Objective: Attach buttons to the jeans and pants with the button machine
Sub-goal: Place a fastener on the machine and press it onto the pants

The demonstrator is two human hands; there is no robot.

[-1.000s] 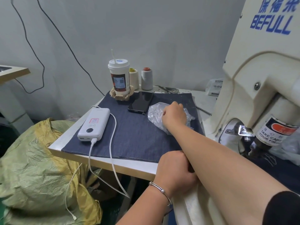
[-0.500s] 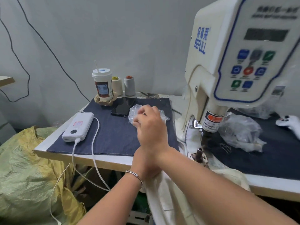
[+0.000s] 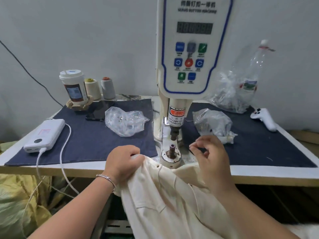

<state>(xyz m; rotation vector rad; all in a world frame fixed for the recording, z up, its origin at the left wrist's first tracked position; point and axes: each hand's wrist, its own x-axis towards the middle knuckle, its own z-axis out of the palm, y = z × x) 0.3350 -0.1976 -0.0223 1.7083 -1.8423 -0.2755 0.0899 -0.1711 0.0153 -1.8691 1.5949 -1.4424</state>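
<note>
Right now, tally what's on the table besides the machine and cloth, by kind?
Thread spools: 2, yellow-capped, orange-capped
Plastic bags: 3, left, middle, back right
Drink cup: 1
Power bank: 1
Phone: 1
White controller: 1
Plastic bottle: 1
Total: 10

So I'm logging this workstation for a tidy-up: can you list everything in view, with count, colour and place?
button machine: 1, white, table centre
pants: 1, cream, front edge
plastic bags: 3, clear, either side of machine
mats: 2, dark blue, on table
power bank: 1, white, left, cable attached
phone: 1, black, left mat
cup: 1, white lid, back left
thread spools: 2, cream and grey, beside cup
controller: 1, white, right
sack: 1, yellow, lower left
left hand: grips pants
right hand: fingertips pinched together near machine
</note>
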